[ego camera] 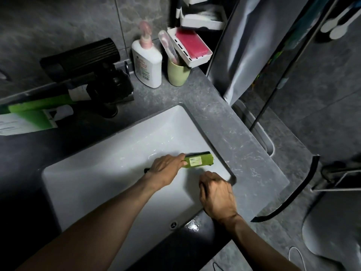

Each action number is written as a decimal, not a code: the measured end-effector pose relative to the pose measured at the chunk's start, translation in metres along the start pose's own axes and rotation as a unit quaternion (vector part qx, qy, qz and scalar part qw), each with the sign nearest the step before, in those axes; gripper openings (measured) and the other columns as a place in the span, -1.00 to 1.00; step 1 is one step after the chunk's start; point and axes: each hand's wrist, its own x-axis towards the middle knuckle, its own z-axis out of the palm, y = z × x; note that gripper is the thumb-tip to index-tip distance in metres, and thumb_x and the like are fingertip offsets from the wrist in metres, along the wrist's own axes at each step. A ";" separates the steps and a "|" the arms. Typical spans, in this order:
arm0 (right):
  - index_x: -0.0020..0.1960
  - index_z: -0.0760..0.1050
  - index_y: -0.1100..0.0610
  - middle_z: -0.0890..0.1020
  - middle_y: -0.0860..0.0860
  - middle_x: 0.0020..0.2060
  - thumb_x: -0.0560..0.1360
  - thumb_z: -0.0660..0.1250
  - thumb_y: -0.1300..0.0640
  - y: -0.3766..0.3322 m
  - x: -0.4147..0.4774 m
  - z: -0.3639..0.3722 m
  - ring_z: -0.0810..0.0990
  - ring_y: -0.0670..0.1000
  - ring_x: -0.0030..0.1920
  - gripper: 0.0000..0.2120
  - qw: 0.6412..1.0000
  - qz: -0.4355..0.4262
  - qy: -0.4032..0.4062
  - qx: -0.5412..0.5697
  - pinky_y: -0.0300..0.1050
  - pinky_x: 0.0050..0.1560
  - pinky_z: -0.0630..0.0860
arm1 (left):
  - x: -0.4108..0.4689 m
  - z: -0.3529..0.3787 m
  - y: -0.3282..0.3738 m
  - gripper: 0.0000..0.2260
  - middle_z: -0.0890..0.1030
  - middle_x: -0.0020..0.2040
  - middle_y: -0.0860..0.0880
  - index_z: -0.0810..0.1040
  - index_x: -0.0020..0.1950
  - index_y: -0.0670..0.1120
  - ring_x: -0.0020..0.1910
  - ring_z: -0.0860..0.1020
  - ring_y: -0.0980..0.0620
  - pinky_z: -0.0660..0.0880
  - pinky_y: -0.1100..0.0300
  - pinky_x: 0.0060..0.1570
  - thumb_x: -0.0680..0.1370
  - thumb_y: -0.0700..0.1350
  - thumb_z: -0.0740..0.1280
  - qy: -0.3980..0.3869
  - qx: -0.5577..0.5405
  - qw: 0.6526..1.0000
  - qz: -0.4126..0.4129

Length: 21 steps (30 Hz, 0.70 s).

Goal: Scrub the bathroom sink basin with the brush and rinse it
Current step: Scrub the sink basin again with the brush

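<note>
The fingers (180, 159) of the left hand (167, 169) are wrapped round the handle end of a green brush (199, 160), gripping it. The brush lies across the right part of the white sink basin (117, 163), its dark bristles turned away from the viewer and a small label on its back. The right hand (216, 194) sits just beside it at the basin's right edge, its fingers (204, 185) curled under; whether they hold anything cannot be told. Both bare forearms reach in from the bottom of the view. A grey speckled worktop (244, 153) surrounds the basin. At its far end stand a white pump bottle (146, 61) and, just beside it, a pale green cup (177, 74). Above the cup a white soap dish (203, 57) holds a pink bar (190, 45)
</note>
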 end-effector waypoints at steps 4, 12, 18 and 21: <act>-0.21 0.48 0.02 0.57 -0.04 -0.24 0.43 0.25 0.17 -0.001 0.000 0.000 0.57 0.06 -0.29 -0.91 1.000 0.013 -0.001 0.013 -0.11 -0.34 0.41 | 0.004 -0.009 0.018 -0.79 0.57 -0.03 -0.07 0.41 0.15 0.04 -0.02 0.56 -0.16 0.31 0.08 -0.15 0.72 0.12 0.08 -0.007 0.053 0.991 0.125; -0.24 0.46 0.02 0.53 -0.05 -0.29 0.40 0.28 0.19 -0.002 0.001 -0.002 0.55 0.02 -0.27 -0.91 1.000 0.004 -0.008 0.008 -0.16 -0.32 0.38 | 0.020 -0.042 -0.005 -0.73 0.62 0.18 -0.06 0.47 0.26 0.07 0.17 0.59 -0.17 0.38 0.05 0.02 0.72 0.12 0.07 0.039 0.077 0.996 0.037; -0.25 0.44 0.02 0.52 -0.05 -0.29 0.42 0.25 0.18 -0.002 0.001 -0.001 0.54 0.02 -0.27 -0.90 1.000 0.009 -0.011 0.003 -0.11 -0.31 0.41 | 0.035 -0.050 -0.059 -0.71 0.64 0.18 -0.20 0.52 0.17 -0.06 0.17 0.56 -0.27 0.42 0.00 0.02 0.73 0.05 0.08 0.149 -0.065 0.961 -0.224; -0.25 0.43 0.02 0.52 -0.05 -0.29 0.42 0.24 0.18 -0.003 0.001 -0.001 0.54 0.04 -0.26 -0.90 1.000 0.013 -0.016 0.011 -0.08 -0.30 0.43 | 0.028 -0.031 -0.049 -0.71 0.63 0.21 -0.19 0.54 0.27 -0.08 0.19 0.56 -0.26 0.46 -0.02 0.13 0.73 0.01 0.11 0.128 -0.102 0.969 -0.184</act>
